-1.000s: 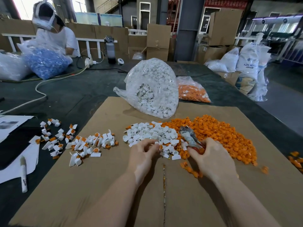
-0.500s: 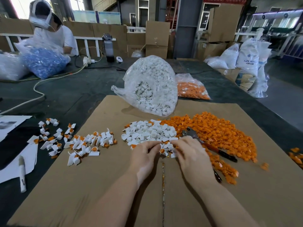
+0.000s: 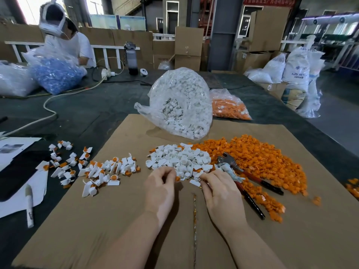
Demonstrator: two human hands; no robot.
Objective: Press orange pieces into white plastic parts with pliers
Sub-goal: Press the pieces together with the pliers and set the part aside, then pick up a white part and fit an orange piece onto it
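Picking parts at the near edge of the white parts pile [image 3: 179,161], pliers [image 3: 242,177] down. Left hand [image 3: 161,188] has its fingers curled, pinching what looks like 1 orange piece [image 3: 177,178] at the fingertips. Right hand [image 3: 217,188] pinches 1 white part [image 3: 194,183] at the pile's front edge. Pliers lie just right of the right hand, jaws toward the white pile, handles splayed over the edge of the orange pile [image 3: 262,162] on the cardboard sheet [image 3: 116,220].

Step in hand, as I read it: mate orange to white by hand, then squeeze with pliers.

To do it well:
- seat the orange piece square in the white part's socket before reaching for pliers; cocked start likely jams
- hold the pair in the left hand, pliers in the right
- squeeze straight, moderate force; thin white tabs look easy to crack
- drop finished unit on the assembled pile [image 3: 108,169] at left, keep it apart from raw stock
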